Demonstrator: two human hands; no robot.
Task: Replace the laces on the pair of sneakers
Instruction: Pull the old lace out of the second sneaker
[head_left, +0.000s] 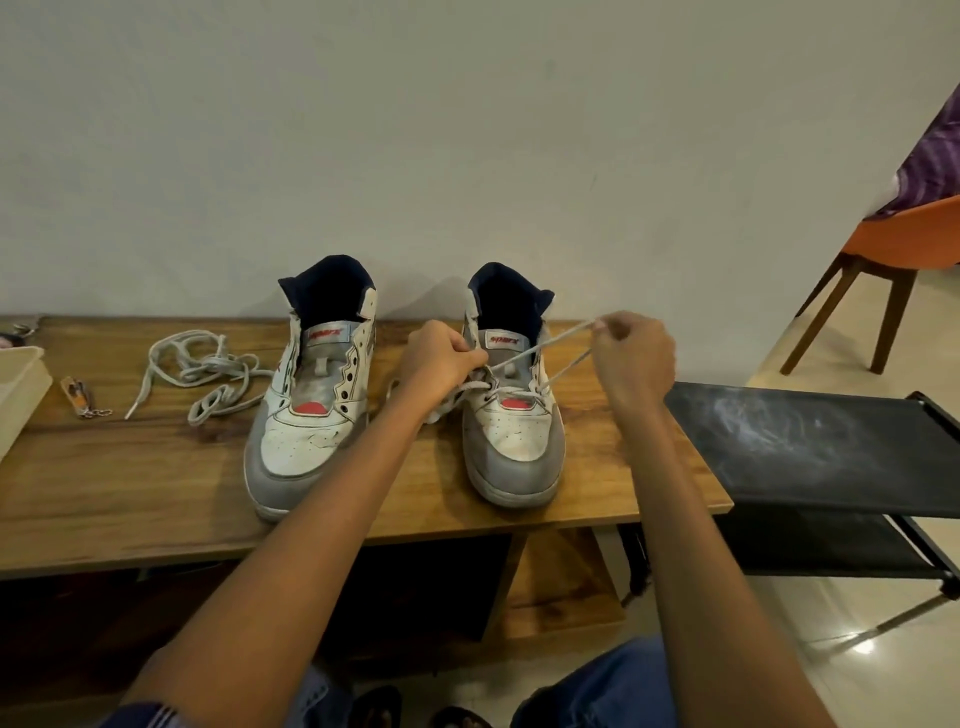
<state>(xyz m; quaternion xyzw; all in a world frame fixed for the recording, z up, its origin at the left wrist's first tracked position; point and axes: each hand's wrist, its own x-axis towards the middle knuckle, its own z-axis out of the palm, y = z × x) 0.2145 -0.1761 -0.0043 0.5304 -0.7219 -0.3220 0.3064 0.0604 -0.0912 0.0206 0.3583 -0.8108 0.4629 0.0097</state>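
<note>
The sneakers are sitting side by side on a wooden table (156, 483), toes pointing toward the person. Nearest, two bare forearms are reaching up from the bottom edge over blue-clad knees. The right sneaker (511, 415) is lying between and just under both hands, its lace (540, 351) threaded through the lower eyelets. The left hand (441, 358) is curling its fingers round the lace at the shoe's left eyelet row, touching the shoe. The right hand (631, 356) is pinching the lace ends and holding two strands taut, up and to the right of the tongue. The left sneaker (311, 405) is standing unlaced, just left of the left hand. Further left, a loose lace (202, 364) is lying in a tangle, and beyond it a nail clipper (78, 397). To the right of the right hand, a black shoe rack (810, 447) is standing beside the table; an orange chair (904, 234) is standing farther back.
</note>
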